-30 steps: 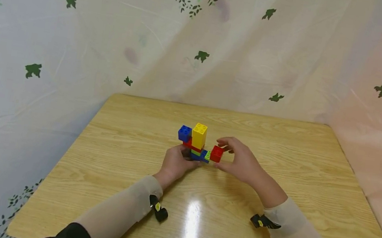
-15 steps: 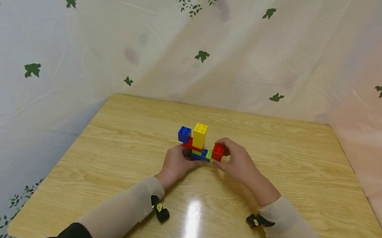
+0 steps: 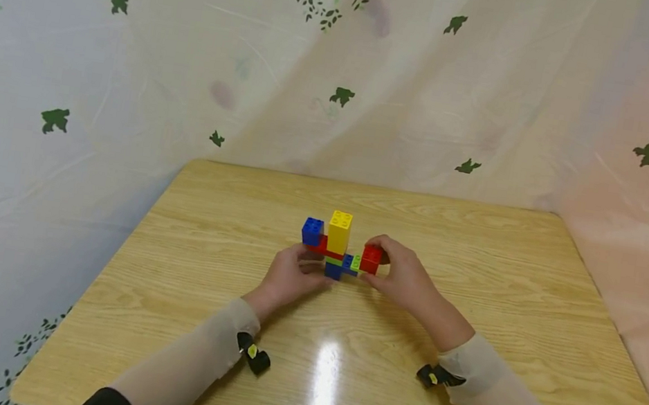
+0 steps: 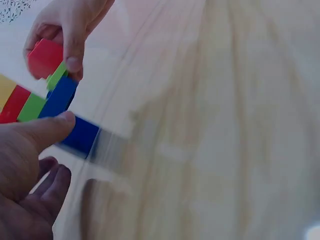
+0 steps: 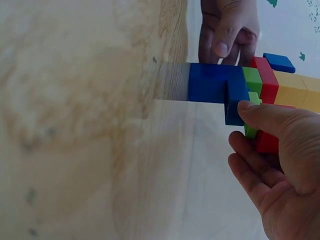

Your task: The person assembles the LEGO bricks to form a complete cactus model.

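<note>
A toy brick model stands upright on the table, its blue base brick [image 3: 333, 272] lowest. Above the base come green, a flat red brick [image 3: 318, 246] and a tall yellow part [image 3: 339, 233]. Another blue brick [image 3: 312, 231] sits out on the left arm. On the right arm, a small green brick [image 3: 356, 262] lies beside a red brick [image 3: 370, 259]. My right hand [image 3: 405, 274] pinches that red brick; its thumb covers part of it in the right wrist view. Thumb and fingers spread apart, my left hand [image 3: 286, 274] is just left of the base, around nothing.
The wooden table [image 3: 223, 208] reaches back to a pale cloth backdrop [image 3: 288, 106] with a leaf print. Cloth also hangs along both sides. A light reflection [image 3: 324, 391] shines on the near tabletop. Each wrist wears a small black strap device [image 3: 253, 354].
My left hand has let go of the model's lower part and drawn back to the left, baring the blue base. My right hand has closed in on the red brick.
</note>
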The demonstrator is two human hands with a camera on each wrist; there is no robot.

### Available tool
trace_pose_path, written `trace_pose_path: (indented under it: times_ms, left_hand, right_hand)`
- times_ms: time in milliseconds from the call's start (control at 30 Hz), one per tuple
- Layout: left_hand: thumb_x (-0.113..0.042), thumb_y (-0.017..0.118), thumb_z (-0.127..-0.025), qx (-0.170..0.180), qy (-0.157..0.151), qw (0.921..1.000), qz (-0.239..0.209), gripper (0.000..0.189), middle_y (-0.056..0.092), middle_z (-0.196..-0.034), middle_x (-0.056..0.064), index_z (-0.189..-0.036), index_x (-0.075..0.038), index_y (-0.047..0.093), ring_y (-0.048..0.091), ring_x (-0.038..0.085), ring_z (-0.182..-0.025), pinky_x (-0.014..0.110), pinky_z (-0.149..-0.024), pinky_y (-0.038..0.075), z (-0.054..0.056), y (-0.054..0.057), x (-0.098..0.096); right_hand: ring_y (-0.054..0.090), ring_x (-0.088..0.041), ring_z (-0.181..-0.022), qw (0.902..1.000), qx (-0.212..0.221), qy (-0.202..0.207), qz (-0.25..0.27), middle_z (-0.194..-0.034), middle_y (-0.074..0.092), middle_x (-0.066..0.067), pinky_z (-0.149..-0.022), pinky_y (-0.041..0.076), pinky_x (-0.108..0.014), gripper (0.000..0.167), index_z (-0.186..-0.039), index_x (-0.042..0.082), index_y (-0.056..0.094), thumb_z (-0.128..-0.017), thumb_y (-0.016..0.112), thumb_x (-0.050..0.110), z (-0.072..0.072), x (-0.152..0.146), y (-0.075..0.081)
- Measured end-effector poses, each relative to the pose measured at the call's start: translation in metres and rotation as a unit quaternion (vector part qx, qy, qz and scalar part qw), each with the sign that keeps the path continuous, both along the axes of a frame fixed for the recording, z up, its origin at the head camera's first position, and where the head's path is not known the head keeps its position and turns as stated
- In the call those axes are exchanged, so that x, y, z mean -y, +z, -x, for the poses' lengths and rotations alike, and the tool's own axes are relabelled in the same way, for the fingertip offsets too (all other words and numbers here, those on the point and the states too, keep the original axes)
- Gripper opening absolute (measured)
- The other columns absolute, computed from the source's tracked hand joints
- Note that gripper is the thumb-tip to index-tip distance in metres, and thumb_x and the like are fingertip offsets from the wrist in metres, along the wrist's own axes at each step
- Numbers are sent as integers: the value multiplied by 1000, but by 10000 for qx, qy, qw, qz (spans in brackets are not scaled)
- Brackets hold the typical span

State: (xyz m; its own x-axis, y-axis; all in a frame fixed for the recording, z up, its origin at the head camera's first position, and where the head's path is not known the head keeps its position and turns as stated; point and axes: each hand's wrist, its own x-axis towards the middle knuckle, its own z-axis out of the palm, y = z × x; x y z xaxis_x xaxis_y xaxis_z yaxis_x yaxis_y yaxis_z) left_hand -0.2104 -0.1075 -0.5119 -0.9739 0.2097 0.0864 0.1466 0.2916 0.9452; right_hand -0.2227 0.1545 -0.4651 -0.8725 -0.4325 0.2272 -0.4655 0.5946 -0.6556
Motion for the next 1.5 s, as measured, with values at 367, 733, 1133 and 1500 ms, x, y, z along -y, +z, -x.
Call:
trace_pose_path:
  times_ms: [367, 733, 1133, 1500]
  left_hand:
    - [6, 86, -83, -1437, 460, 9885, -52, 92, 55, -148, 6, -159, -25, 44, 60, 25, -127, 39, -104, 53, 5, 21, 19]
    - [9, 83, -82, -2680, 296, 9629, -101, 77, 59, -138, 6, -149, -19, 57, 63, 23, -123, 37, -98, 57, 6, 19, 19]
    - [8, 82, -84, -2496, 108, 9682, 84, 83, 56, -140, 9, -156, -17, 50, 65, 27, -120, 47, -93, 60, 9, 22, 17]
    - [0, 83, -88, -2124, -1, 9761, 455, 79, 53, -147, 9, -157, -14, 48, 62, 27, -125, 45, -99, 58, 13, 23, 17]
  right_hand:
    - [69, -29, -107, 9993, 324, -159, 103, -120, 67, -10, -94, 60, -45, 66, -135, 11, 48, -84, 90, 8, 0, -1, -1]
    - [69, -31, -106, 9988, 258, -48, 412, -121, 68, -14, -94, 60, -47, 67, -133, 10, 43, -84, 89, 5, -1, -3, -2]
    - [70, -29, -102, 9976, 219, 260, 606, -117, 70, -11, -93, 59, -52, 62, -131, 11, 46, -85, 87, 1, -1, -12, -1]
    - [66, -30, -113, 9987, 407, 33, 306, -130, 63, -8, -95, 59, -46, 59, -136, 10, 54, -87, 87, 9, -2, -17, 0]
